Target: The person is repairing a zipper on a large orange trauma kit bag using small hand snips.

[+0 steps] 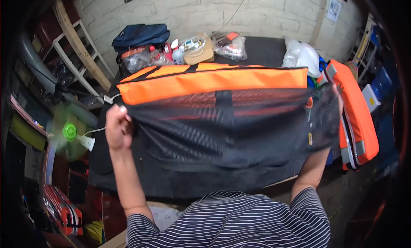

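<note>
A sheet of black mesh fabric (188, 132) is stretched between my hands over the table, with a darker vertical band near its middle. My left hand (118, 127) is closed, pinching the mesh at its left upper corner. At the opposite corner, my right hand (338, 99) grips the mesh, its fingers partly hidden behind the cloth. Just beyond lies a wide orange fabric piece (214, 82) with black edging and black straps; its lower part shows dimly through the mesh. Whether the mesh is joined to the orange piece, I cannot tell.
Along the table's (265, 44) back stand a navy bag (141, 34), several bottles (177, 54), cable on cardboard (195, 49) and plastic-wrapped items (230, 46). White plastic bags (302, 55) and an orange padded case (359, 115) sit right. A green fan (69, 131) runs at left.
</note>
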The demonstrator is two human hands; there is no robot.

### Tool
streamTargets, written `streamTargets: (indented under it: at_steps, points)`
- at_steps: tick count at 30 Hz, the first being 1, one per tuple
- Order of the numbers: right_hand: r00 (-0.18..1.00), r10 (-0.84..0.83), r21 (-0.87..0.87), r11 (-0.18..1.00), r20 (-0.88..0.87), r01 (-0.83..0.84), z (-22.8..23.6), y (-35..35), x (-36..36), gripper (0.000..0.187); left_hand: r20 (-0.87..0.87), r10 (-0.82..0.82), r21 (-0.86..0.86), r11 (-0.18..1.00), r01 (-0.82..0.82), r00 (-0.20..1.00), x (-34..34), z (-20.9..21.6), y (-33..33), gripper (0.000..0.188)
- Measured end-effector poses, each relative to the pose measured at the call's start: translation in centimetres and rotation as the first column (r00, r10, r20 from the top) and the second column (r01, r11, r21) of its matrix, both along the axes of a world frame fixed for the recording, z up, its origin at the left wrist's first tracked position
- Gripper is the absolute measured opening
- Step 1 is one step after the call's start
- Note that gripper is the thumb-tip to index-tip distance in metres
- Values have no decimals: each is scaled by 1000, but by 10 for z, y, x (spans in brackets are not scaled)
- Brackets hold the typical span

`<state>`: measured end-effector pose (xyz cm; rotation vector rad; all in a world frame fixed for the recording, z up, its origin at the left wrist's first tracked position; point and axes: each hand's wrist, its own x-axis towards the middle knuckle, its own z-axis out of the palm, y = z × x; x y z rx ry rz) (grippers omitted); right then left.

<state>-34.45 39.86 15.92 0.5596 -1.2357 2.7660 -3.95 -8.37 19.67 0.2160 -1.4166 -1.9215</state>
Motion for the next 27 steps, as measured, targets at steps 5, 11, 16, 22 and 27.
streamTargets:
  at_steps: [5, 11, 16, 22, 27]
  points:
    - [999, -20, 24, 999, -51, 21, 99, -12, -103, 21, -21, -122, -107, 987, 119, 992, -81, 105, -46, 24]
    - [963, -19, 593, 791, 269, -150, 49, -71, -146, 22, 487, 0, -487, 830, 271, 873, -164, 18, -47, 25]
    - [914, -58, 858, 326, -402, 397, 28, -85, -93, 22, 247, 192, -951, 236, 200, 950, -137, 0, -13, 34]
    - [830, 239, 835, 383, -504, 396, 47, -108, 26, 18, 143, 123, -990, 23, 141, 982, -90, 63, 40, 45]
    - [745, 129, 748, 250, -655, 615, 20, -125, 77, 33, 208, 490, -903, -235, 359, 847, -62, 57, 13, 72]
